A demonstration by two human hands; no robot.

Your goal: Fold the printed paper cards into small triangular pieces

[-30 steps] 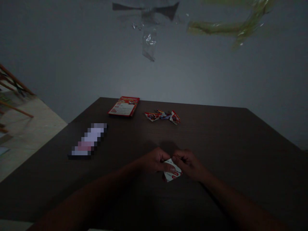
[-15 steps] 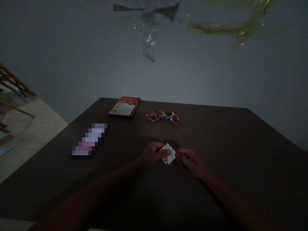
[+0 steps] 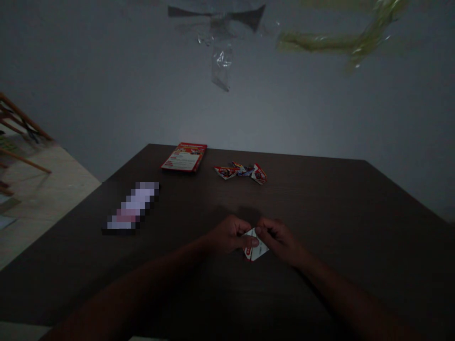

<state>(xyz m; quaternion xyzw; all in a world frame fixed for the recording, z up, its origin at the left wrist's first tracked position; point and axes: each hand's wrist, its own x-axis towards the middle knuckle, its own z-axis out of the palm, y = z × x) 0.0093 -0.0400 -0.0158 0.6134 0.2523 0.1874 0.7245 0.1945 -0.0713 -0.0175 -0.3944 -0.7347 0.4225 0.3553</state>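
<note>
In dim light, my left hand (image 3: 230,235) and my right hand (image 3: 279,239) meet over the dark wooden table (image 3: 337,222), both pinching a small folded white-and-red paper piece (image 3: 255,250). The left thumb lies across its upper edge and the right fingers curl over its top corner. The paper's lower point hangs just above the tabletop between the two hands.
Several folded red-and-white paper pieces (image 3: 241,171) lie at the far middle of the table. A red printed booklet (image 3: 184,157) sits to their left. A blurred-out flat object (image 3: 132,207) lies on the left side. Wooden chair legs (image 3: 19,142) stand at far left.
The hands held the paper farther out half a second ago; now they have drawn back toward me and lowered, with the right fingers closed over the paper's top again.
</note>
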